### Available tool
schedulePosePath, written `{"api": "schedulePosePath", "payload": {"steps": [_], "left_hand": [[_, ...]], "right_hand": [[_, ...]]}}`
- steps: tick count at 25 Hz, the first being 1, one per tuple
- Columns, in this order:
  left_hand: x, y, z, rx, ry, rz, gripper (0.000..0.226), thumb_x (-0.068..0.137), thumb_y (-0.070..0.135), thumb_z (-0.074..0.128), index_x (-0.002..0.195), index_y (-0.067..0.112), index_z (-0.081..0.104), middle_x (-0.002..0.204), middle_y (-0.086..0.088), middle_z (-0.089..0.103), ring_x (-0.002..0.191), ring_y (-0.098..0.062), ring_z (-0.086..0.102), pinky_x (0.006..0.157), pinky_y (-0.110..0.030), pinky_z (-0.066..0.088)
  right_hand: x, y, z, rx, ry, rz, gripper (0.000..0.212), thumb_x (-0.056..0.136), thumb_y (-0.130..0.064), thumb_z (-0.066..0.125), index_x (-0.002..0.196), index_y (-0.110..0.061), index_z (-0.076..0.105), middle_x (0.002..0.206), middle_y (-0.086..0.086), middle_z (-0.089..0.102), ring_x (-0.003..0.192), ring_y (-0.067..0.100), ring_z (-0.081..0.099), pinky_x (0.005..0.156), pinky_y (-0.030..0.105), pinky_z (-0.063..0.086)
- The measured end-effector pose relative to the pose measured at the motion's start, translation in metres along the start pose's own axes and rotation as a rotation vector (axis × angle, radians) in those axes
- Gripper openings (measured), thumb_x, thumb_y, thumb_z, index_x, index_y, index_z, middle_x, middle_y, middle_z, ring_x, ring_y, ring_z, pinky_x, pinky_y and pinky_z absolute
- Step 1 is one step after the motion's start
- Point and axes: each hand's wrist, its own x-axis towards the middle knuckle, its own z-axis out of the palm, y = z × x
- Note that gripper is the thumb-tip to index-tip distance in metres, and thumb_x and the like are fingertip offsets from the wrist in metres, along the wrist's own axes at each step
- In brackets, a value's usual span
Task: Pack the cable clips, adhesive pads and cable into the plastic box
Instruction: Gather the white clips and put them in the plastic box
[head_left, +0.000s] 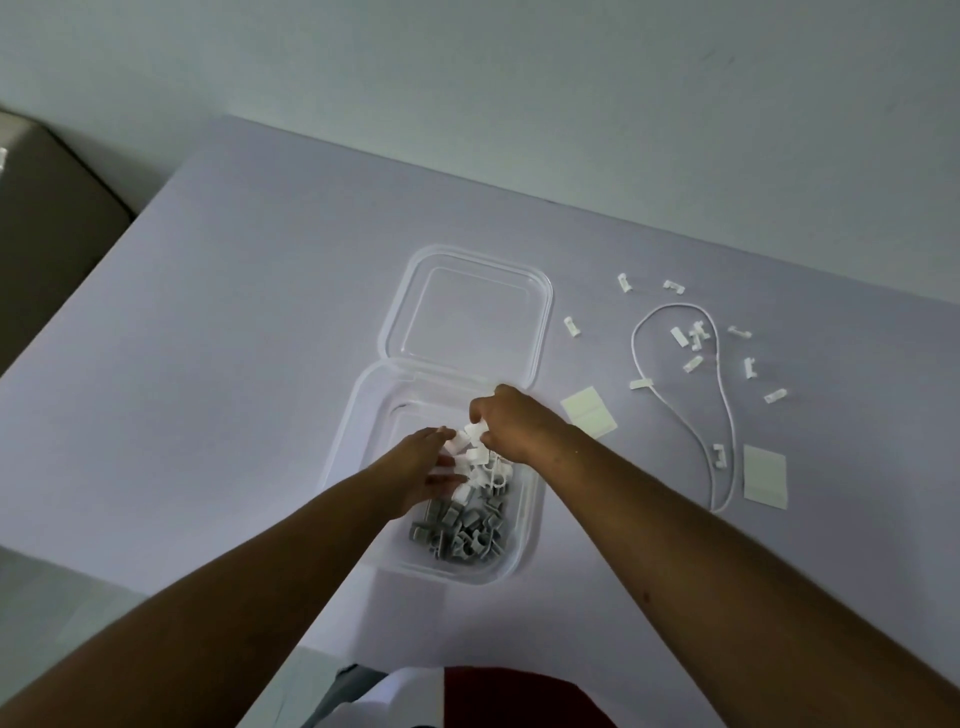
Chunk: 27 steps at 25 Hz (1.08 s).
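Lilac table (234, 338) against a white wall (467, 78), with a brown sofa (52, 208) off to the left. Clear plastic box (347, 441) sits mid-table with its hinged lid (467, 306) laid flat behind it. A pile of cable clips (470, 525) sits in the near half of the box.

Still out on the table to the right: loose clips (571, 326) scattered about, the white cable (730, 415) in a slack loop around some of them, and two adhesive pads (589, 413), one just beside the box and the other by the cable's near end.

Risks:
- The box is light and both my hands are inside it, so a nudge could slide or tip it and spill the pile.
- Clips could bounce over the low rim if I let go from too high.
- The cable loop lies over scattered clips, so dragging it could flick them off the table.
- The pads may stick to clips if they are packed face down.

My left hand (426, 467) has its fingers mostly straight, lying against the white clips on top and gripping nothing. My right hand (511, 423) is curled, fingertips apparently pinching a few white clips above the far side of the pile. The exact grip is partly hidden.
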Motion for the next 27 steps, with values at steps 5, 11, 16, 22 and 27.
{"api": "schedulePosePath", "payload": {"steps": [5,11,16,22,27], "left_hand": [[0.0,0.004,0.004,0.059,0.035,0.036,0.034,0.1,0.026,0.047,0.131,0.011,0.047,0.12,-0.02,0.058,0.103,-0.033,0.063,0.086,-0.037,0.054],[0.0,0.004,0.001,0.215,0.113,0.118,0.034,0.102,0.024,0.043,0.131,0.007,0.045,0.112,-0.019,0.058,0.095,-0.03,0.061,0.076,-0.035,0.053],[-0.007,0.013,0.022,0.208,0.235,0.348,0.027,0.101,0.017,0.044,0.125,0.009,0.051,0.102,-0.016,0.061,0.08,-0.025,0.06,0.074,-0.033,0.051],[-0.002,0.043,0.11,0.254,0.103,0.535,0.019,0.1,0.014,0.045,0.116,0.012,0.055,0.092,-0.01,0.065,0.076,-0.022,0.063,0.067,-0.027,0.051],[0.024,0.039,0.17,0.478,0.033,0.517,0.018,0.097,0.014,0.051,0.108,0.008,0.063,0.097,-0.012,0.069,0.081,-0.02,0.067,0.067,-0.024,0.056]], "right_hand": [[-0.006,0.01,-0.005,0.084,0.074,0.036,0.035,0.091,0.002,0.056,0.124,-0.01,0.058,0.124,0.013,0.056,0.099,0.027,0.064,0.078,0.025,0.047],[-0.037,0.027,-0.005,0.498,0.434,-0.004,0.015,0.093,-0.009,0.055,0.101,-0.004,0.067,0.097,0.014,0.069,0.08,0.023,0.069,0.076,0.032,0.059],[-0.07,0.086,0.009,1.039,0.628,0.22,0.008,0.086,0.002,0.061,0.085,-0.004,0.066,0.078,0.012,0.069,0.057,0.012,0.069,0.057,0.019,0.056],[-0.11,0.179,0.033,1.124,0.715,0.523,0.004,0.084,0.011,0.061,0.086,0.009,0.065,0.084,0.027,0.07,0.068,0.033,0.071,0.056,0.018,0.058],[-0.13,0.229,0.056,0.922,0.746,0.667,0.01,0.082,0.012,0.056,0.084,0.006,0.065,0.083,0.023,0.069,0.073,0.035,0.071,0.063,0.029,0.06]]}}
